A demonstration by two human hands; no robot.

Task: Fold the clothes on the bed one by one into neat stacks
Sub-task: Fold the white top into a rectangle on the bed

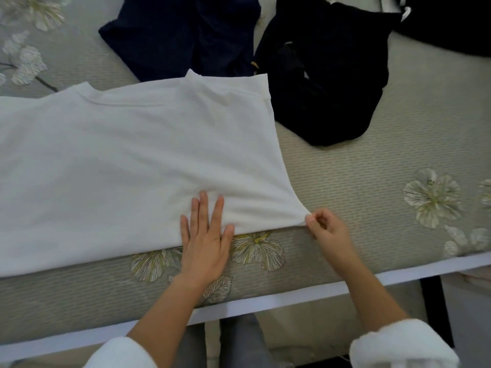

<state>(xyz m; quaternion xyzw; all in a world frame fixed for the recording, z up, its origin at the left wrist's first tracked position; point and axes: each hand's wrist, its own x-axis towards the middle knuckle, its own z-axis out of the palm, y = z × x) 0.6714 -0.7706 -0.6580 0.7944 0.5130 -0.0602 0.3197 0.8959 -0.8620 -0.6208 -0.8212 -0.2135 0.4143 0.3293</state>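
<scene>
A white shirt [119, 166] lies spread flat across the left and middle of the bed, its collar toward the far side. My left hand [206, 235] presses flat on the shirt's near hem with straight fingers. My right hand [328, 232] pinches the shirt's near right corner between thumb and fingers, just off the cloth's edge. A dark navy garment [175, 35] lies crumpled beyond the shirt. A black garment [329, 83] lies bunched to the right of the shirt's far corner.
The bed [372, 187] has a grey-green ribbed cover with pale flower prints. Its white front edge [292, 293] runs across below my wrists. Another black garment [451, 25] with white trim lies at the far right corner. My legs show below the bed's edge.
</scene>
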